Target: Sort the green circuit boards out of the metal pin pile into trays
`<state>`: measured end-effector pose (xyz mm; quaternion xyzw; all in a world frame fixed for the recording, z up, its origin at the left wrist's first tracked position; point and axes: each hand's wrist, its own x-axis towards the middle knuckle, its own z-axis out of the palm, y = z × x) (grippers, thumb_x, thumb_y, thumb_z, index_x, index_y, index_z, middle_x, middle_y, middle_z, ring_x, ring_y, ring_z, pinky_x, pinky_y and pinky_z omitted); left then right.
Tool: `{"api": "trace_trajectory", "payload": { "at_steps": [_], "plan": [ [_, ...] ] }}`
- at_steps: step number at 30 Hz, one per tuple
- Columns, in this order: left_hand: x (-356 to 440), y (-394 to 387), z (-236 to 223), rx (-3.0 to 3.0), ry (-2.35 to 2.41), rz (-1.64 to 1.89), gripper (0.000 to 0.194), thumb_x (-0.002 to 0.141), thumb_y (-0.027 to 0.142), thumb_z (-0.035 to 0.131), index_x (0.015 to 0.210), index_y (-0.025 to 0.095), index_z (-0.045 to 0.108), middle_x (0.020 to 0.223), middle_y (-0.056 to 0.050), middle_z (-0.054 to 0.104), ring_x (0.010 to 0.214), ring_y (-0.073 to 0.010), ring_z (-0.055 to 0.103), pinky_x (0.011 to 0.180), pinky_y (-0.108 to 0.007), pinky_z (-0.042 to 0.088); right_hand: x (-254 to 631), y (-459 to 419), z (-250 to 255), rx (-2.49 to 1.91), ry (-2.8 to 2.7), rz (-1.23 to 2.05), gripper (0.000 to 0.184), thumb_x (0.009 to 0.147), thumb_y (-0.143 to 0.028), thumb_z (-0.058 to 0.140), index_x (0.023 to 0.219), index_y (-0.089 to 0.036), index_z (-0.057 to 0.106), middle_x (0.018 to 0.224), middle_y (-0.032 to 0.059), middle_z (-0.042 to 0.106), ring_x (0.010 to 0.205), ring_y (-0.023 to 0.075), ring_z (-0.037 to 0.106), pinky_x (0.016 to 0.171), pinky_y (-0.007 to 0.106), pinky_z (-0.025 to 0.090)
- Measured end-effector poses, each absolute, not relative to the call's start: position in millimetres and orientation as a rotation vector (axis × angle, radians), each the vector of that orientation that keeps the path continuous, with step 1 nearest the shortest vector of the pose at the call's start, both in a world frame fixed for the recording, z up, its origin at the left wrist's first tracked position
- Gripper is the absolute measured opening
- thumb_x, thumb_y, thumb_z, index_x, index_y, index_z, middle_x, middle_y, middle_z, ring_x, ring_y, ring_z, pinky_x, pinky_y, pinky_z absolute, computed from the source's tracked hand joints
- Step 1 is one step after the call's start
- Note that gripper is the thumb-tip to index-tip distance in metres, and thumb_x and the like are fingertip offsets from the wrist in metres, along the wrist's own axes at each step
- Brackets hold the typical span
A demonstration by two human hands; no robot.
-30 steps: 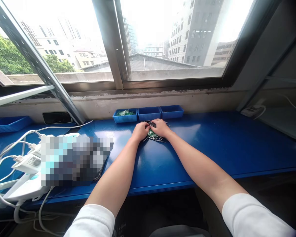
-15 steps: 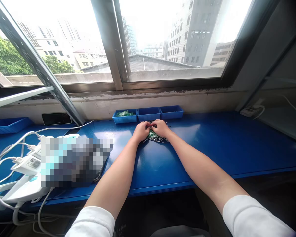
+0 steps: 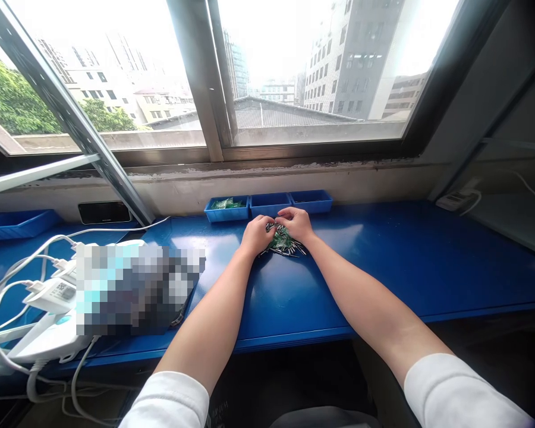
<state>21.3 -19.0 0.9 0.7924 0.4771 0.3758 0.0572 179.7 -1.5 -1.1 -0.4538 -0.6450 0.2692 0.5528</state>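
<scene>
A heap of small, thin metal pieces (image 3: 294,250), dark and silver, lies on the blue tabletop with green, shiny pieces (image 3: 282,238) among them. My left hand (image 3: 255,235) is at the heap's left side, its fingers curled and closed at the tips. Over the heap's upper right is my right hand (image 3: 298,225), with thumb and fingertips drawn together in a pinch. Anything held at either set of fingertips is too small to make out. The fingertips of the two hands are close together but apart.
Three joined blue bins stand behind the heap: a left bin (image 3: 208,213) with green pieces, a middle bin (image 3: 267,208) and a right bin (image 3: 323,204). At left are a white power strip (image 3: 40,342) with cables, a blurred-out object (image 3: 134,291) and a black phone-like slab (image 3: 104,212).
My right hand has lifted slightly up and away from my left hand, uncovering more of the heap. My left hand has stayed nearly in place.
</scene>
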Motion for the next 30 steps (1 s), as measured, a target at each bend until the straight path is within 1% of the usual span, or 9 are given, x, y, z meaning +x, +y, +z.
{"api": "trace_trajectory", "payload": {
  "at_steps": [2, 4, 10, 14, 19, 23, 26, 30],
  "plan": [
    [21.3, -18.8, 2.0, 2.394, 1.435, 1.176, 0.015, 0.082, 0.025, 0.055, 0.09, 0.021, 0.067, 0.092, -0.005, 0.066, 0.086, -0.019, 0.061, 0.08, -0.029, 0.048, 179.3, -0.6, -0.3, -1.052, -1.484, 0.659, 0.022, 0.066, -0.032, 0.073, 0.082, -0.018, 0.069, 0.073, 0.0022, 0.068, 0.069, 0.0183, 0.063, 0.066, 0.028, 0.051],
    [21.3, -18.2, 2.6, 2.378, 1.431, 1.217, 0.015, 0.084, 0.024, 0.054, 0.089, 0.021, 0.067, 0.089, -0.004, 0.067, 0.083, -0.0181, 0.061, 0.079, -0.028, 0.048, 178.8, 0.8, -0.2, -1.037, -1.45, 0.676, 0.024, 0.066, -0.036, 0.074, 0.08, -0.018, 0.069, 0.071, 0.0025, 0.067, 0.066, 0.0184, 0.062, 0.063, 0.028, 0.05],
    [22.3, -16.6, 2.2, 2.35, 1.446, 1.27, 0.021, 0.088, 0.024, 0.047, 0.09, 0.02, 0.068, 0.092, -0.005, 0.068, 0.084, -0.0175, 0.061, 0.078, -0.027, 0.047, 176.7, 0.3, 0.3, -0.943, -1.431, 0.741, 0.031, 0.066, -0.048, 0.072, 0.073, -0.018, 0.065, 0.056, 0.0004, 0.059, 0.052, 0.0158, 0.054, 0.051, 0.027, 0.043],
    [21.2, -14.4, -0.2, 2.307, 1.526, 1.244, 0.024, 0.088, 0.023, 0.044, 0.088, 0.02, 0.068, 0.09, -0.005, 0.067, 0.081, -0.0169, 0.06, 0.074, -0.026, 0.046, 176.5, -5.5, 3.4, -0.894, -1.451, 0.85, 0.038, 0.066, -0.055, 0.07, 0.069, -0.017, 0.063, 0.06, 0.0026, 0.062, 0.055, 0.0161, 0.056, 0.053, 0.027, 0.044],
    [20.1, -12.3, -1.8, 2.288, 1.565, 1.207, 0.023, 0.088, 0.022, 0.045, 0.088, 0.02, 0.068, 0.09, -0.004, 0.067, 0.082, -0.0165, 0.059, 0.075, -0.026, 0.046, 178.2, -7.1, 3.5, -0.924, -1.457, 0.825, 0.035, 0.068, -0.052, 0.07, 0.069, -0.017, 0.066, 0.066, 0.0035, 0.065, 0.062, 0.0171, 0.059, 0.06, 0.027, 0.046],
    [20.3, -11.8, -2.5, 2.285, 1.555, 1.209, 0.023, 0.087, 0.023, 0.046, 0.088, 0.021, 0.069, 0.091, -0.004, 0.067, 0.085, -0.017, 0.061, 0.079, -0.026, 0.047, 180.0, -5.6, 1.2, -0.94, -1.455, 0.825, 0.031, 0.069, -0.047, 0.068, 0.07, -0.017, 0.067, 0.069, 0.0035, 0.066, 0.065, 0.0176, 0.06, 0.061, 0.027, 0.047],
    [20.1, -12.0, -3.0, 2.282, 1.561, 1.193, 0.024, 0.088, 0.027, 0.048, 0.098, 0.021, 0.068, 0.098, -0.005, 0.068, 0.091, -0.0181, 0.061, 0.085, -0.027, 0.047, 182.4, -4.9, 1.1, -0.956, -1.461, 0.794, 0.027, 0.073, -0.044, 0.064, 0.073, -0.017, 0.068, 0.072, 0.0034, 0.067, 0.068, 0.0181, 0.06, 0.064, 0.028, 0.048],
    [19.3, -12.7, -1.7, 2.238, 1.678, 1.178, 0.03, 0.088, 0.028, 0.047, 0.109, 0.019, 0.066, 0.11, -0.007, 0.066, 0.101, -0.02, 0.06, 0.094, -0.029, 0.045, 186.2, -3.7, 0.8, -1.077, -1.499, 0.563, 0.024, 0.077, -0.039, 0.06, 0.084, -0.018, 0.07, 0.081, 0.0026, 0.069, 0.073, 0.0186, 0.061, 0.071, 0.029, 0.049]
  ]
}}
